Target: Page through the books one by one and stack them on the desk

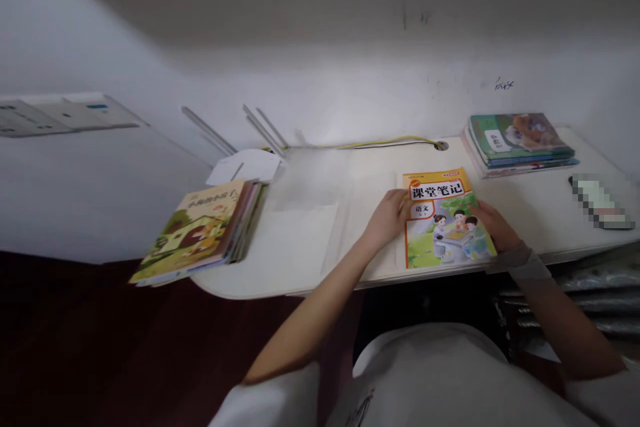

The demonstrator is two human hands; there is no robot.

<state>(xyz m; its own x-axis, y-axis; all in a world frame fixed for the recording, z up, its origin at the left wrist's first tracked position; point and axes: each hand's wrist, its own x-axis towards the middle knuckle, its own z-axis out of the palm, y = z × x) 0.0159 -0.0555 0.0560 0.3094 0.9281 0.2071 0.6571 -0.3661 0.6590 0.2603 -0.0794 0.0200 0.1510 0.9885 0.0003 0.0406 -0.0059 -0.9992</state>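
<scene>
**Figure.** Head view, looking down. Nearest the lens is the person's white cloth shirt [440,373]. Two bare forearms run forward from it to a white, smooth-faced worktop [535,213] with a rounded front edge.

**(a)** The orange-and-green glossy paperback workbook [443,230] lies flat near the front edge of the worktop, straight ahead of the person, with its cartoon cover facing up.

**(b)** The left hand [387,217] is curled over the workbook's left edge, its fingers drawn together on the cover. The right hand [493,223], with a grey band at the wrist, closes on the right edge in the same way. The thumbs are hidden, so how deep the pinch goes cannot be told. One hand on each side probably keeps so thin and limp a book square and stops it sliding on the slick surface.

**(d)** At the left is a fanned stack of thin picture books with a tan cover [200,233]. It overhangs the worktop's corner and tilts downward, so its seat there looks precarious.

**(e)** At the far right, against the white wall, is a tidy pile of green-and-blue covered books [520,140], well apart from the hands.

**(f)** Between the stacks lie a translucent, matte plastic sheet [310,207] and a loose white paper [245,165].

**(g)** A yellow cable [380,143] follows the rear edge to a round opening, which probably keeps it off the working area.
</scene>
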